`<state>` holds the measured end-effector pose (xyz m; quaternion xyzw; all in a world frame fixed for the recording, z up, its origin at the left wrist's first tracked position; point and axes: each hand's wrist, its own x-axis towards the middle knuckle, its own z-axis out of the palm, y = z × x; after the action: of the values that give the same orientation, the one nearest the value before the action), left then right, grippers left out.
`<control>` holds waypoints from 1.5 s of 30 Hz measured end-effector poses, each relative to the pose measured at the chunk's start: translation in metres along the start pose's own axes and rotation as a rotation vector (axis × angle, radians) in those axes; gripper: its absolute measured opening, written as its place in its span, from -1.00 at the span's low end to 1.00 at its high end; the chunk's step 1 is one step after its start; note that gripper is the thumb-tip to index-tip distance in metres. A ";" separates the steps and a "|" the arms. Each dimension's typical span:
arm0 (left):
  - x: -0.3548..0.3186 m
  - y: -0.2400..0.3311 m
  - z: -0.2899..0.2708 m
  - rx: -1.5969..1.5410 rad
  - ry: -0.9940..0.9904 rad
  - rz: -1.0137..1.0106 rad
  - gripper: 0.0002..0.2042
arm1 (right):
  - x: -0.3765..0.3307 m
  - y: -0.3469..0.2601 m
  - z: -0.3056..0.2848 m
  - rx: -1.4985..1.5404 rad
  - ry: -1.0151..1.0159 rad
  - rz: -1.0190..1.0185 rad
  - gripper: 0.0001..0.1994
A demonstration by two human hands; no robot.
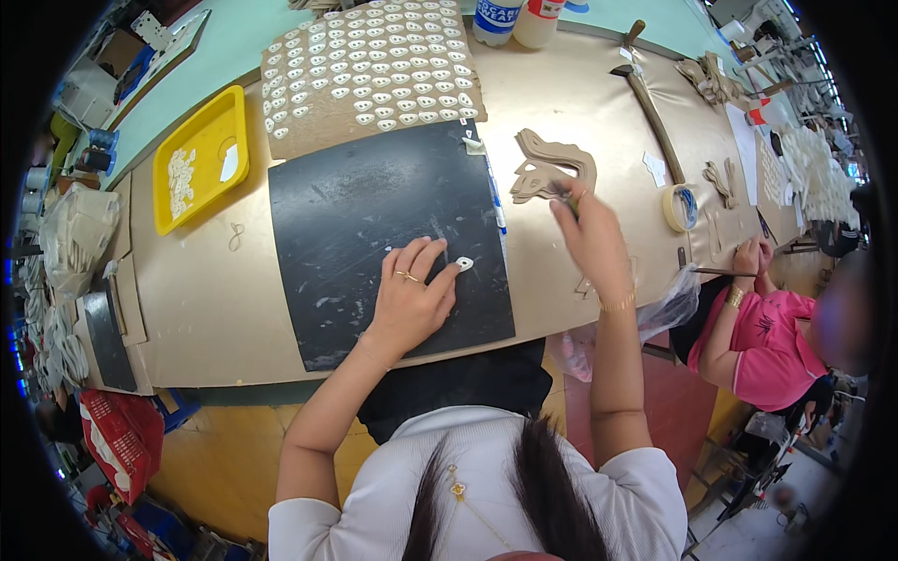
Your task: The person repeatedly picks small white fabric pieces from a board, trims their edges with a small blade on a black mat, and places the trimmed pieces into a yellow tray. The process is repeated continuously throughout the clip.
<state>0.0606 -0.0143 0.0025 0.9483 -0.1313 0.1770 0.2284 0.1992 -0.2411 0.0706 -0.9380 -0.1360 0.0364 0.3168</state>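
My left hand (412, 292) rests on a black board (337, 206), palm down with its fingers spread. Its thumb tip touches the end of a small white oval piece (464, 265) with a slot. My right hand (596, 243) is raised off the board's right side, close to a stack of curved tan cut pieces (569, 154). Its fingers are curled, slightly blurred, around something small and dark greenish that I cannot make out. A blue-and-white pen-like strip (497, 201) lies along the board's right edge.
Beyond the board lies a brown sheet (309, 122) with rows of white oval pieces. A yellow tray (201, 112) with white pieces stands left. Right are a hammer (652, 107), a tape roll (680, 208) and a co-worker in pink (762, 341). Two bottles (514, 21) stand at the back.
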 end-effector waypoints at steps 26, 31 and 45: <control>-0.029 0.009 -0.015 -0.195 0.134 -0.316 -0.67 | -0.001 0.004 0.033 0.603 -0.355 0.067 -0.80; -0.034 0.011 -0.016 -0.182 0.072 -0.297 -0.68 | -0.026 -0.013 0.056 0.430 -0.431 0.022 -0.78; -0.024 0.021 -0.014 -0.040 -0.073 -0.196 -0.61 | -0.029 -0.014 0.062 0.304 -0.422 0.069 -0.76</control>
<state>0.0284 -0.0216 0.0124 0.9577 -0.0494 0.1166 0.2584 0.1582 -0.2023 0.0293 -0.8552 -0.1601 0.2621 0.4174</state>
